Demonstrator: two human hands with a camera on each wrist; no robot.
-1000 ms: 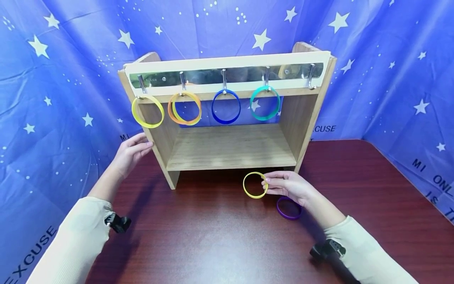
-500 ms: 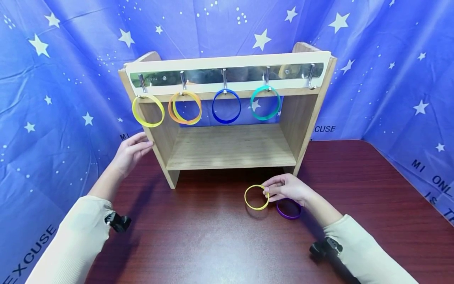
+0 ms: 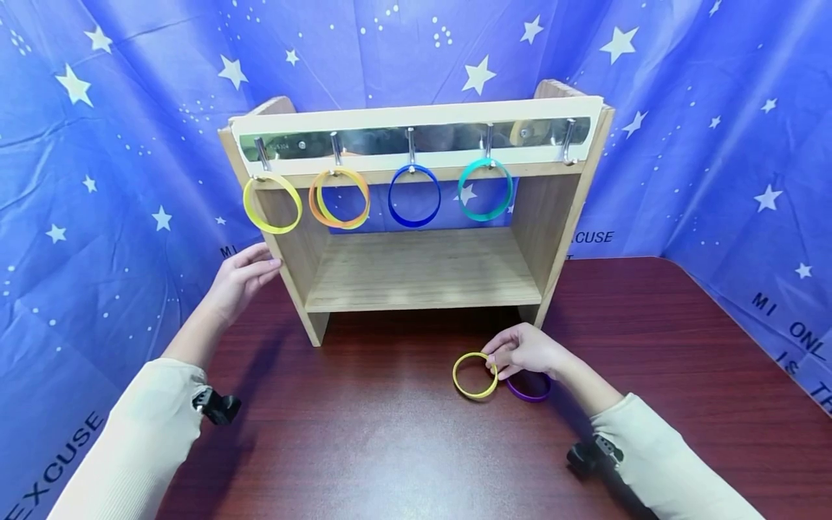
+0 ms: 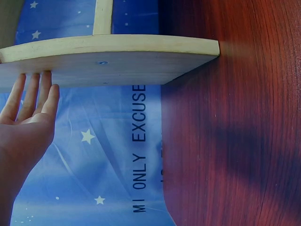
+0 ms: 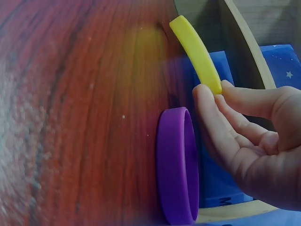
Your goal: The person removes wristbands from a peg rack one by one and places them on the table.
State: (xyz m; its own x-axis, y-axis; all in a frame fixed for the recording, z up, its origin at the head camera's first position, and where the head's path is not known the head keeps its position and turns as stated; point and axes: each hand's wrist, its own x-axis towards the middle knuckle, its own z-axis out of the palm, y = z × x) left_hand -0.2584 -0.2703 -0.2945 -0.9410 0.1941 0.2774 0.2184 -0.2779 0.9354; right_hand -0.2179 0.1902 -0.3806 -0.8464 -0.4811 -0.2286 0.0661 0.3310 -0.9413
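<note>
My right hand pinches a yellow silicone wristband between thumb and fingertips, low over the table in front of the rack. Right beside that hand, a purple wristband lies on the table, partly covered by the hand in the head view. My left hand rests straight fingertips on the outer left side of the wooden rack. On its hooks hang a yellow band, an orange band together with another yellow one, a blue band and a teal band.
The metal hook strip runs along the rack's top front; its far-right hook carries no band. A dark red wooden table extends in front. Blue star-patterned cloth surrounds the back and sides.
My right hand has lowered the yellow wristband toward the table, bringing it nearer to me and close to the purple one. The left hand stays in place against the rack.
</note>
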